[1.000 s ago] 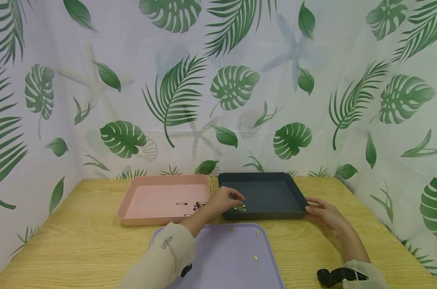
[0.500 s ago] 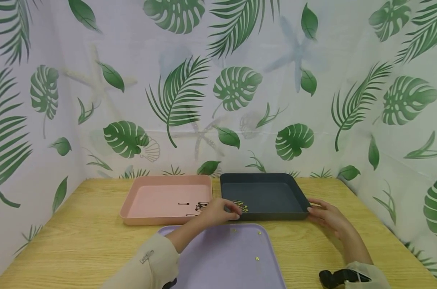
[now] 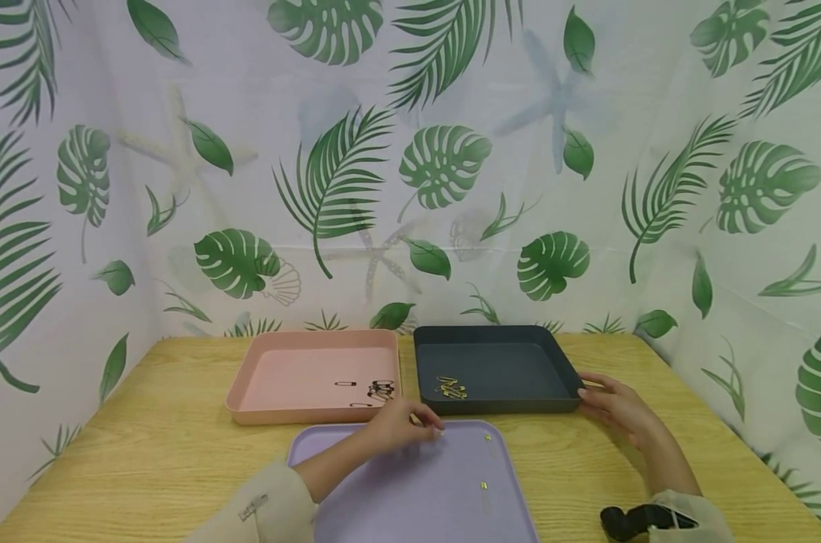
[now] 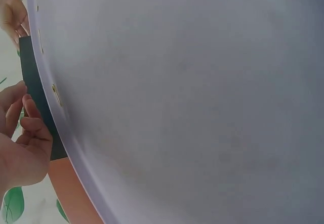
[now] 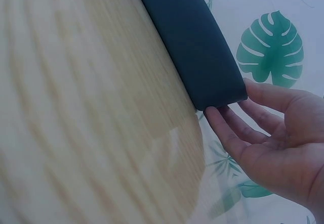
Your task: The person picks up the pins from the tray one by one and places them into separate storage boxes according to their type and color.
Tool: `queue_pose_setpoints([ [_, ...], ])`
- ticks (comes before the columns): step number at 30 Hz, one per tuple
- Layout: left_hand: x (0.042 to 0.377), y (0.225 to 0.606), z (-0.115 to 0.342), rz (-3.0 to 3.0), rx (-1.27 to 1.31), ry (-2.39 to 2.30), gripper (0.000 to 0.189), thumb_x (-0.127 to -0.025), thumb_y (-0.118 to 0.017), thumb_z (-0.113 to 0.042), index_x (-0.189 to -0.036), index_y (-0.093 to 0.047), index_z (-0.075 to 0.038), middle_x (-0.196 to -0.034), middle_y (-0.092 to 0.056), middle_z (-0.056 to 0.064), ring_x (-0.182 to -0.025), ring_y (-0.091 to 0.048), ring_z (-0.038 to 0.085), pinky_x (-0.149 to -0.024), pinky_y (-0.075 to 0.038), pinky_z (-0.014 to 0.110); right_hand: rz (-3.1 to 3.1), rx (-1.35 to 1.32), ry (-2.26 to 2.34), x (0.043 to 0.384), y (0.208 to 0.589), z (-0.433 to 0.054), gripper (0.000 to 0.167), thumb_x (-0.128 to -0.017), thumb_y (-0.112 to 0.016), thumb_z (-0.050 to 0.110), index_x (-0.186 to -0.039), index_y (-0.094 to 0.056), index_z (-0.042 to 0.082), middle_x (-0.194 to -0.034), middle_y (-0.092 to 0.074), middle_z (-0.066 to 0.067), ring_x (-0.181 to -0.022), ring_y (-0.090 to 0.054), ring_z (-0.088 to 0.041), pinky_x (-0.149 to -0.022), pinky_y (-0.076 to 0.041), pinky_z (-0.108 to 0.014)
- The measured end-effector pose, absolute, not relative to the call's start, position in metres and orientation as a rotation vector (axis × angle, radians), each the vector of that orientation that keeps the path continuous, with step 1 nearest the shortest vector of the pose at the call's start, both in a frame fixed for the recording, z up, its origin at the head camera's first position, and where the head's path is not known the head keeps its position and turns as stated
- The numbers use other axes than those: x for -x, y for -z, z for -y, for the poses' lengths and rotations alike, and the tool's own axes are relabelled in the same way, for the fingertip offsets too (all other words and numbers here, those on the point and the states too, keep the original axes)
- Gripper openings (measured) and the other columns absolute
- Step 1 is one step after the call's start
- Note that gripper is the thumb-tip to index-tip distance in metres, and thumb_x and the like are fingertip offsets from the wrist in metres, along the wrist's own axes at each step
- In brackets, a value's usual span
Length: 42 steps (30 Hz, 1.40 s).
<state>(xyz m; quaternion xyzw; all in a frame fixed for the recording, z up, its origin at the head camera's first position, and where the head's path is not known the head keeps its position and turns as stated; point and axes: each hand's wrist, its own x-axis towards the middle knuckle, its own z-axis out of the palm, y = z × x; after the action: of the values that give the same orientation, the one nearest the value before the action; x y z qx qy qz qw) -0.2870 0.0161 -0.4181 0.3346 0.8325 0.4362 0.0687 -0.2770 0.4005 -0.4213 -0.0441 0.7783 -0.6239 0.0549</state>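
Note:
My left hand (image 3: pixel 399 426) reaches over the far edge of the lavender tray (image 3: pixel 383 498), its thumb and forefinger right at a small gold safety pin (image 4: pixel 56 95). In the left wrist view, that pin lies on the tray just beyond the fingertips. Two more gold safety pins, one farther back (image 3: pixel 488 437) and one nearer (image 3: pixel 483 486), lie along the tray's right side. My right hand (image 3: pixel 617 411) holds the near right corner of the dark blue-grey tray (image 5: pixel 197 47) between thumb and fingers. Several gold safety pins (image 3: pixel 452 389) are gathered in that tray's near left corner.
A pink tray (image 3: pixel 274 413) stands left of the dark one, with several black safety pins (image 3: pixel 381 390) toward its near right corner. The trays rest on a wooden table (image 3: pixel 145 445). A leaf-patterned cloth (image 3: pixel 464 264) hangs behind and at both sides.
My left hand has moved from above the dark tray's gold safety pins back and down to the lavender tray's far edge. The right hand stays at the dark tray's corner.

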Motion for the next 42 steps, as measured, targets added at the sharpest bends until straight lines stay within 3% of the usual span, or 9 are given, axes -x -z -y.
queue_pose_setpoints([
  [5, 0.2865, 0.4208, -0.0115, -2.509, -0.971, -1.319, 0.012, -0.079, -0.067, -0.002, -0.090, -0.073, -0.004, -0.083, -0.068, 0.000, -0.062, -0.051, 0.004, -0.050, -0.043, 0.020, -2.366, 0.140, 1.889, 0.2774, 0.4213, -0.4009, 0.061, -0.097, -0.048, 0.015, -0.140, -0.016, -0.012, -0.133, -0.032, -0.034, -0.101, -0.055, -0.013, -0.090, -0.044, -0.035],
  [13, 0.2849, 0.4234, -0.0074, -2.499, -0.931, -1.284, 0.013, -0.077, -0.070, -0.002, -0.090, -0.072, 0.000, -0.063, -0.053, -0.007, -0.051, -0.044, 0.001, -0.045, -0.036, 0.015, -2.353, 0.137, 1.901, 0.2774, 0.4215, -0.4007, 0.061, -0.096, -0.050, 0.015, -0.140, -0.017, -0.012, -0.129, -0.039, -0.030, -0.099, -0.056, -0.011, -0.090, -0.044, -0.035],
  [19, 0.2830, 0.4233, -0.0067, -2.516, -0.890, -1.242, 0.012, -0.077, -0.070, -0.002, -0.089, -0.072, 0.000, -0.062, -0.057, -0.006, -0.048, -0.045, 0.002, -0.042, -0.036, 0.016, -2.357, 0.134, 1.903, 0.2769, 0.4221, -0.4010, 0.062, -0.096, -0.050, 0.015, -0.140, -0.017, -0.012, -0.132, -0.035, -0.032, -0.099, -0.056, -0.010, -0.090, -0.044, -0.034],
  [31, 0.2818, 0.4219, -0.0086, -2.508, -0.905, -1.185, 0.007, -0.075, -0.074, -0.006, -0.082, -0.074, -0.005, -0.069, -0.064, -0.007, -0.055, -0.048, 0.002, -0.049, -0.040, 0.017, -2.351, 0.118, 1.920, 0.2755, 0.4208, -0.4009, 0.063, -0.095, -0.051, 0.015, -0.140, -0.017, -0.012, -0.131, -0.038, -0.031, -0.098, -0.058, -0.011, -0.089, -0.044, -0.033],
  [42, 0.2823, 0.4253, -0.0106, -2.738, -1.049, -1.033, 0.008, -0.073, -0.077, -0.014, -0.078, -0.072, -0.015, -0.065, -0.057, -0.014, -0.061, -0.048, -0.001, -0.057, -0.040, 0.019, -2.354, 0.115, 1.906, 0.2756, 0.4207, -0.4013, 0.063, -0.096, -0.051, 0.016, -0.141, -0.017, -0.011, -0.131, -0.037, -0.031, -0.101, -0.057, -0.014, -0.089, -0.044, -0.033],
])
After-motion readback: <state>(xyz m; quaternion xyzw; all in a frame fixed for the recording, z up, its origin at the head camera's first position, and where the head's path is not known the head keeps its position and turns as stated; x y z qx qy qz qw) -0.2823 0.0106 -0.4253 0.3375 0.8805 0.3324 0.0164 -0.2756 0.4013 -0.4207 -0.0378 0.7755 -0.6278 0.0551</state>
